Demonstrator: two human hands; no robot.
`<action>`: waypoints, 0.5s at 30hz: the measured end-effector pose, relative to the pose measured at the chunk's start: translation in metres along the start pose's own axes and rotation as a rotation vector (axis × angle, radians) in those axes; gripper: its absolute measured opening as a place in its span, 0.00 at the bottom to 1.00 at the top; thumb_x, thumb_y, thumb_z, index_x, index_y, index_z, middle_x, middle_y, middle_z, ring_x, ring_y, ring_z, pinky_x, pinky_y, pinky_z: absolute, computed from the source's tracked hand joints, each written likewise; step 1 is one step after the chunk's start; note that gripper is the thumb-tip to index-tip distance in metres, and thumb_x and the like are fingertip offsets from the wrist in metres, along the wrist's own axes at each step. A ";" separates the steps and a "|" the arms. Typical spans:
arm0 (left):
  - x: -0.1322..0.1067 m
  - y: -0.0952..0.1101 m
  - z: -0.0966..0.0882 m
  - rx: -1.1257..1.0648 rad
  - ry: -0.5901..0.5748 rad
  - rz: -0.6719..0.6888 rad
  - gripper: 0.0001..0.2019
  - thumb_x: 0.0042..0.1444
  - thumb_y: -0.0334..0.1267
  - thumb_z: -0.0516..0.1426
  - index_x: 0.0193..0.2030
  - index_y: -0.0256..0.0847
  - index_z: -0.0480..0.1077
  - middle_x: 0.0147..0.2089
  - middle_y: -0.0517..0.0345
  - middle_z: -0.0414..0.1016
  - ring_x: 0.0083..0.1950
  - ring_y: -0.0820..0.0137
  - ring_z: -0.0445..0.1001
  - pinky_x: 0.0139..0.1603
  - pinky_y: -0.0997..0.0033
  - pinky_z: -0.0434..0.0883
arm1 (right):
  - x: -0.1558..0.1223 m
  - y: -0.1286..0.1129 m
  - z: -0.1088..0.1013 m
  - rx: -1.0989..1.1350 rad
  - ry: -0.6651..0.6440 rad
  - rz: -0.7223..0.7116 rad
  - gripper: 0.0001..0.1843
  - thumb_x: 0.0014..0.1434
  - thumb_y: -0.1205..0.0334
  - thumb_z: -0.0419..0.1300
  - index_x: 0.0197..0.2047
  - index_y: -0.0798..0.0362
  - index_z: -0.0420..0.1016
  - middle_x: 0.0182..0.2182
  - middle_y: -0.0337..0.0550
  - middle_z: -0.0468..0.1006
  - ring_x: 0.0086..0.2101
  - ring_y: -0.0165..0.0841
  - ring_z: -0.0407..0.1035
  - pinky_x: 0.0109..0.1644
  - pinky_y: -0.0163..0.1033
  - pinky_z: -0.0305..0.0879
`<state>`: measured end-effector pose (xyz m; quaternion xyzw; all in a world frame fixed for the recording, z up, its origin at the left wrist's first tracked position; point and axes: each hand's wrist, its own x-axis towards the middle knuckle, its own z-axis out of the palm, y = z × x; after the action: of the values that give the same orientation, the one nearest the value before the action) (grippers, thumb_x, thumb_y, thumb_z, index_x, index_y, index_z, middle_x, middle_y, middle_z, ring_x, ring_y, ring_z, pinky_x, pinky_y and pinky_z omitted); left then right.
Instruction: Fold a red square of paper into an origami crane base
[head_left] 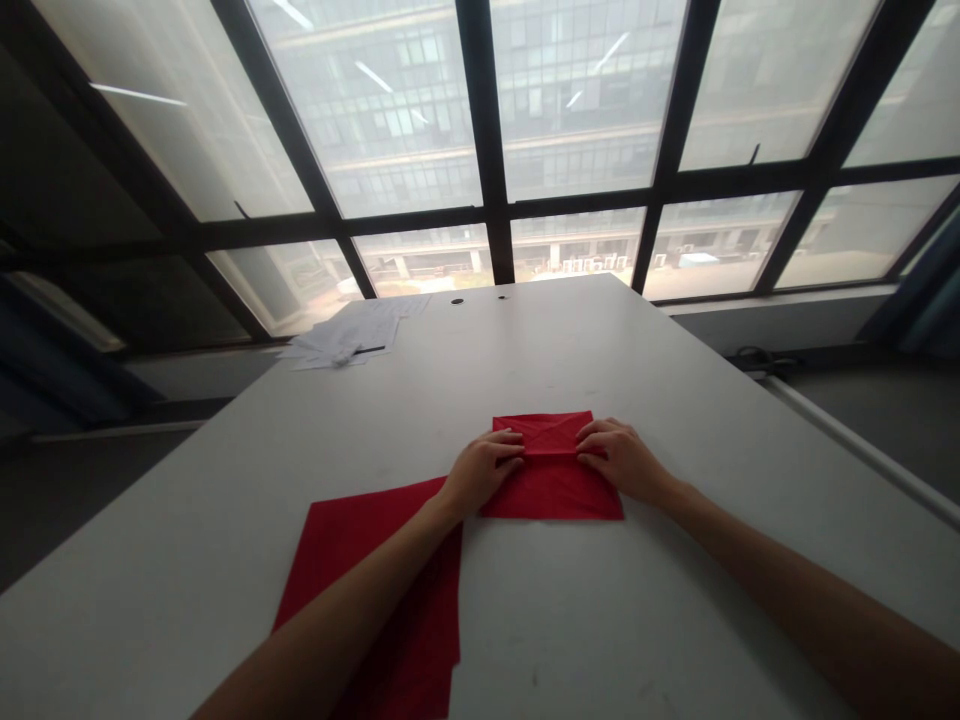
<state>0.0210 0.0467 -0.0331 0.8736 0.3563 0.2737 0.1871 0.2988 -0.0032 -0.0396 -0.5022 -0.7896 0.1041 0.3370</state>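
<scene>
A red folded sheet (551, 490), paper or cloth I cannot tell, lies on the white table with a raised crease running across its middle and diagonal crease lines on its far half. My left hand (484, 468) pinches the left end of that crease between thumb and fingers. At the right end, my right hand (619, 458) grips the same crease, its fingers bent. Under my left forearm lies a larger red sheet (337, 540), flat and partly hidden by the arm.
The white table (570, 350) reaches away toward tall dark-framed windows (491, 200). Loose white papers (349, 332) with a dark pen-like stick (369, 350) on them lie at its far left. Two dark round spots mark the far edge. A white pipe (862, 445) runs along the right side.
</scene>
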 end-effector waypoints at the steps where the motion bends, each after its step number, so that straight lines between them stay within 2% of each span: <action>1: 0.000 0.000 -0.001 0.010 0.027 -0.002 0.09 0.61 0.36 0.61 0.46 0.47 0.81 0.54 0.56 0.79 0.55 0.62 0.76 0.61 0.59 0.71 | 0.000 0.000 0.001 0.016 0.009 -0.003 0.06 0.60 0.62 0.63 0.34 0.45 0.83 0.40 0.41 0.82 0.42 0.39 0.72 0.52 0.47 0.67; 3: 0.001 0.001 -0.002 0.017 0.078 -0.007 0.07 0.60 0.34 0.62 0.41 0.47 0.82 0.50 0.56 0.80 0.50 0.63 0.78 0.57 0.60 0.73 | 0.001 -0.001 0.002 0.056 0.033 -0.005 0.07 0.60 0.63 0.63 0.32 0.46 0.82 0.38 0.42 0.82 0.40 0.39 0.72 0.49 0.46 0.68; 5: 0.001 0.002 -0.003 -0.014 0.114 0.004 0.07 0.60 0.34 0.62 0.41 0.47 0.82 0.48 0.56 0.81 0.48 0.64 0.79 0.55 0.60 0.74 | 0.002 -0.002 0.002 0.102 0.078 -0.008 0.07 0.60 0.63 0.62 0.31 0.46 0.82 0.36 0.42 0.81 0.38 0.38 0.72 0.48 0.46 0.68; 9: 0.003 0.003 -0.005 -0.057 0.207 0.059 0.05 0.60 0.35 0.62 0.40 0.47 0.82 0.44 0.57 0.83 0.46 0.63 0.80 0.60 0.55 0.71 | 0.003 -0.004 0.001 0.173 0.208 -0.040 0.08 0.61 0.63 0.63 0.30 0.47 0.80 0.34 0.42 0.80 0.37 0.38 0.72 0.47 0.46 0.68; 12: 0.003 0.006 -0.005 -0.101 0.270 0.081 0.06 0.61 0.36 0.62 0.41 0.47 0.81 0.42 0.57 0.84 0.46 0.62 0.81 0.57 0.56 0.73 | 0.003 -0.005 0.000 0.155 0.286 -0.080 0.07 0.62 0.63 0.63 0.31 0.47 0.80 0.35 0.42 0.80 0.38 0.38 0.72 0.47 0.47 0.67; 15: 0.002 0.009 -0.005 -0.150 0.292 0.095 0.06 0.61 0.37 0.61 0.42 0.47 0.81 0.43 0.56 0.83 0.47 0.62 0.80 0.53 0.60 0.75 | 0.002 -0.004 -0.001 0.069 0.283 -0.098 0.06 0.61 0.64 0.64 0.32 0.46 0.80 0.38 0.42 0.81 0.41 0.39 0.71 0.49 0.48 0.65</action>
<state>0.0235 0.0427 -0.0234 0.8241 0.3165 0.4319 0.1849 0.2961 -0.0034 -0.0365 -0.4609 -0.7537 0.0430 0.4665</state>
